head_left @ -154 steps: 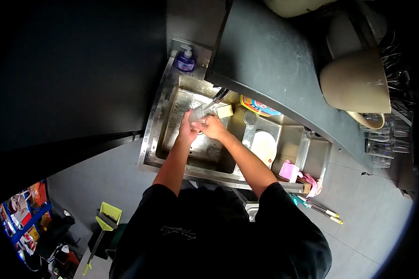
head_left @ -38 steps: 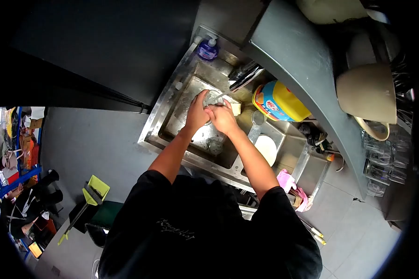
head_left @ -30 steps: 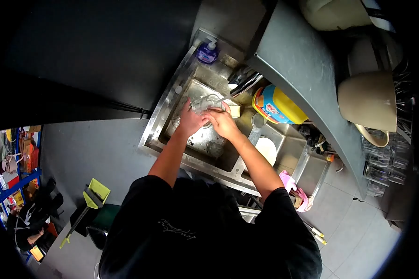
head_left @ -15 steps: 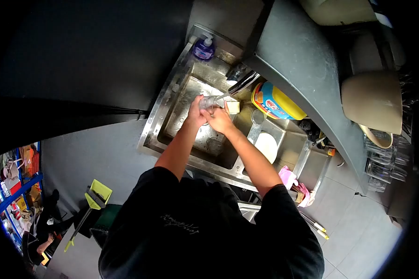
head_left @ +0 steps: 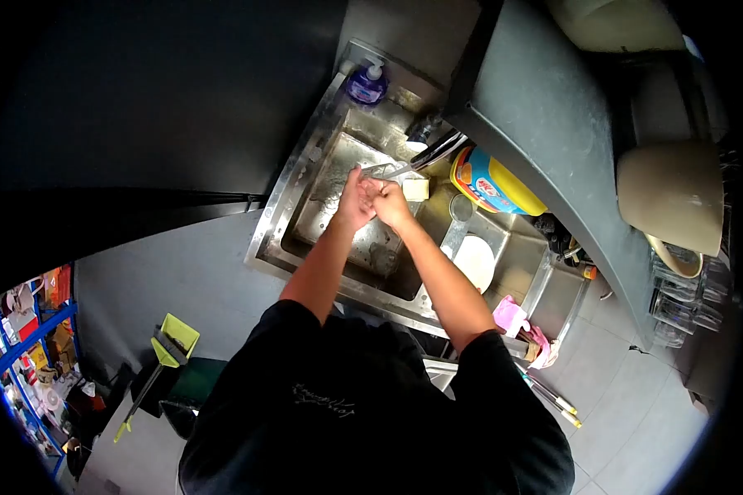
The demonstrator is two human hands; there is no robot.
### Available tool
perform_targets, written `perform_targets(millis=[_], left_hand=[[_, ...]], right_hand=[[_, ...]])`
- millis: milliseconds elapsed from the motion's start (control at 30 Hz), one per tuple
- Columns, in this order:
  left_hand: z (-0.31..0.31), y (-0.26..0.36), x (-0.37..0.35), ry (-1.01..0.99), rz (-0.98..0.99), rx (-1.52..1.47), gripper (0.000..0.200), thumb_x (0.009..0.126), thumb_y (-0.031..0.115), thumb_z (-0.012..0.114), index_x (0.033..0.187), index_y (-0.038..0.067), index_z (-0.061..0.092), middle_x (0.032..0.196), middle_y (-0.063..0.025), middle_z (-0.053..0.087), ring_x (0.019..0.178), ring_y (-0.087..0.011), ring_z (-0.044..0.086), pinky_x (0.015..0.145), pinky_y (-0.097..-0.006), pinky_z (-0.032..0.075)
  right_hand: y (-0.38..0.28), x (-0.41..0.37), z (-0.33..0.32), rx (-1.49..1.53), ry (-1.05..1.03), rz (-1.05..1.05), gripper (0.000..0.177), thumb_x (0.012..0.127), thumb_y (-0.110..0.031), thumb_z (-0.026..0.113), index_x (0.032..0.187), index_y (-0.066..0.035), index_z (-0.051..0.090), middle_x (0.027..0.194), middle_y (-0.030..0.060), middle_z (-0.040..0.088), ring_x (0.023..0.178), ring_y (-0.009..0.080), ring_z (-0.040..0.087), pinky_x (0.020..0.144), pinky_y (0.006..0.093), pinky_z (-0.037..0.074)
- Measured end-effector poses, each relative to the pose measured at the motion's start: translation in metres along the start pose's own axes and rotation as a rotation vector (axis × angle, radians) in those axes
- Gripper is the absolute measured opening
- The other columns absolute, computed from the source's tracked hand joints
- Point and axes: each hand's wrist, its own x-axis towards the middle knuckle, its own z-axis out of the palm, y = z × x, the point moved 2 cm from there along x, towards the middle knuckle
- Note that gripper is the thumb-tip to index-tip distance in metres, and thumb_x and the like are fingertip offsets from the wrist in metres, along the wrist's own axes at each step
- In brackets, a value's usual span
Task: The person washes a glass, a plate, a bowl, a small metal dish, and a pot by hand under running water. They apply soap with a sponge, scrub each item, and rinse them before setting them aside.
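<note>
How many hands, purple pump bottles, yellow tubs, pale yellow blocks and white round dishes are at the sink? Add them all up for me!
Hands: 2, the left hand and the right hand
Purple pump bottle: 1
Yellow tub: 1
Pale yellow block: 1
White round dish: 1
Total: 6

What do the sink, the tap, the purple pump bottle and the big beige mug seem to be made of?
Sink: likely stainless steel, dull grey with bright glints. Tap: probably chromed metal, with sharp light-and-dark streaks. Purple pump bottle: likely glossy plastic, judging by its moulded pump top. Big beige mug: perhaps glazed ceramic, smooth with soft sheen; plastic remains possible.
</note>
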Motion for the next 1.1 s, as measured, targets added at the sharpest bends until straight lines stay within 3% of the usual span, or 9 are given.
perform_targets(millis=[67,167,267,433,733,800,933,1000,1100], left_hand=[[-0.051,0.016,0.028,-0.034,-0.361,0.101,0.042,0.095,0.047,0.052,0.086,0.007,0.062,0.081,-0.0061,0.068,0.069,-0.0172,0.064,0.06,-0.0318,0.052],[-0.027,0.015,0.018,-0.036,-0.168,0.002,0.042,0.097,0.044,0.045,0.095,0.005,0.062,0.091,-0.01,0.069,0.071,-0.0216,0.066,0.066,-0.0355,0.055],[-0.06,-0.014,0.031,0.074,-0.007,-0.06,0.051,0.097,0.049,0.041,0.1,0.004,0.063,0.094,-0.0122,0.069,0.08,-0.0284,0.067,0.081,-0.0413,0.053],[-0.02,-0.006,0.003,0.074,0.199,-0.135,0.04,0.096,0.046,0.048,0.099,0.01,0.064,0.095,-0.0065,0.07,0.09,-0.0269,0.066,0.086,-0.0397,0.051],[-0.035,-0.003,0.018,0.083,-0.079,-0.041,0.043,0.095,0.046,0.053,0.104,0.006,0.064,0.099,-0.0111,0.069,0.088,-0.026,0.066,0.083,-0.043,0.052],[-0.057,-0.017,0.031,-0.062,0.014,-0.149,0.044,0.094,0.047,0.053,0.105,0.005,0.064,0.097,-0.0127,0.069,0.088,-0.0262,0.066,0.083,-0.0422,0.053],[-0.016,-0.002,-0.008,0.138,-0.238,0.076,0.046,0.092,0.048,0.057,0.102,0.004,0.062,0.086,-0.0109,0.067,0.073,-0.0239,0.064,0.072,-0.0366,0.055],[-0.045,0.012,0.02,-0.127,-0.473,-0.006,0.052,0.091,0.051,0.057,0.108,0.001,0.059,0.088,-0.0119,0.067,0.06,-0.0207,0.061,0.049,-0.0286,0.051],[-0.012,0.0,0.013,0.134,-0.124,-0.081,0.054,0.091,0.052,0.057,0.106,0.001,0.06,0.089,-0.0116,0.068,0.06,-0.0201,0.061,0.049,-0.0275,0.049]], right_hand=[[-0.019,-0.018,-0.012,-0.477,-0.039,-0.306,0.02,0.096,-0.017,0.058,0.106,-0.005,0.07,0.093,0.0086,0.073,0.08,0.021,0.07,0.077,0.0348,0.055],[-0.025,-0.032,-0.012,-1.134,0.051,-0.665,0.023,0.09,-0.022,0.062,0.108,-0.012,0.072,0.098,0.0108,0.072,0.092,0.0304,0.069,0.093,0.0457,0.05],[-0.023,-0.024,0.007,-0.533,0.03,-0.034,0.028,0.091,-0.03,0.061,0.109,-0.011,0.072,0.098,0.0086,0.073,0.091,0.0291,0.069,0.103,0.0466,0.042],[-0.04,-0.026,0.007,-0.835,-0.084,-0.005,0.029,0.084,-0.006,0.06,0.111,-0.011,0.072,0.101,0.0131,0.072,0.092,0.0286,0.07,0.085,0.0358,0.053],[-0.021,-0.034,-0.002,-1.018,-0.033,-0.378,0.021,0.09,-0.023,0.062,0.101,-0.008,0.071,0.09,0.0162,0.071,0.082,0.0313,0.068,0.081,0.0364,0.053],[-0.022,-0.024,0.006,-0.803,-0.042,0.102,0.024,0.095,-0.026,0.058,0.104,-0.007,0.07,0.088,0.0161,0.071,0.081,0.0271,0.069,0.082,0.0369,0.052],[0.036,-0.019,0.008,-0.095,-0.005,-0.077,0.029,0.098,-0.03,0.054,0.101,-0.007,0.072,0.092,0.0129,0.071,0.084,0.0158,0.068,0.085,0.0356,0.052],[0.023,-0.03,-0.004,-0.532,-0.047,-0.199,0.026,0.096,-0.029,0.058,0.101,-0.01,0.074,0.099,0.0154,0.071,0.091,0.0239,0.069,0.09,0.0354,0.05],[-0.03,-0.036,0.004,-0.892,0.029,-0.189,0.022,0.093,-0.026,0.061,0.106,-0.014,0.074,0.103,0.0176,0.07,0.091,0.0306,0.068,0.088,0.0353,0.051]])
